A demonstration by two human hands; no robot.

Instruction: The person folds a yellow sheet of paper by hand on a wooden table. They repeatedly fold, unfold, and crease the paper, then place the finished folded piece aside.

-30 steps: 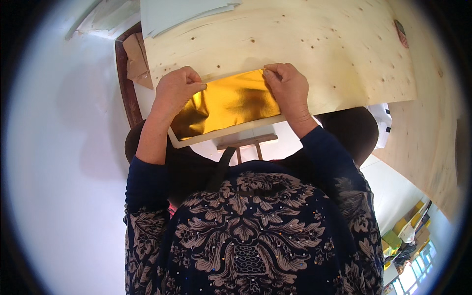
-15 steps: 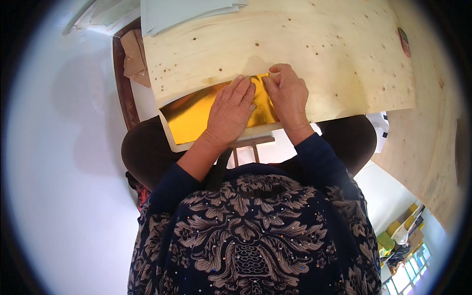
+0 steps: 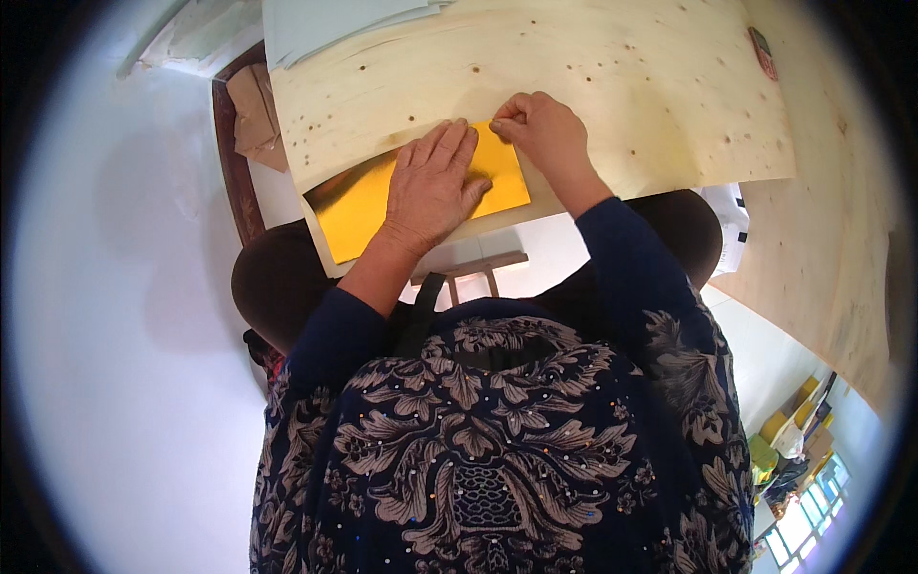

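Note:
A shiny gold foil sheet [image 3: 359, 215] lies flat along the near edge of the wooden board, slanting up to the right. My left hand [image 3: 430, 191] rests on its middle, palm down, fingers stretched out and thumb spread to the right. At the sheet's far right corner my right hand [image 3: 547, 139] is closed, thumb and forefinger pinched on the edge. The fingertips cover that corner, so how much they grip is hard to see.
The knotted pale wooden board [image 3: 612, 115] lies across my lap. White sheets [image 3: 335, 24] are stacked at its far left, and a small red object [image 3: 762, 53] lies at the far right. Brown paper [image 3: 254, 115] sits left of the board; a wooden stool [image 3: 478, 265] shows below.
My right hand has turned and closed its fingers at the sheet's far corner. The sheet's right part, creased before, now lies smooth. My left hand stays on the sheet.

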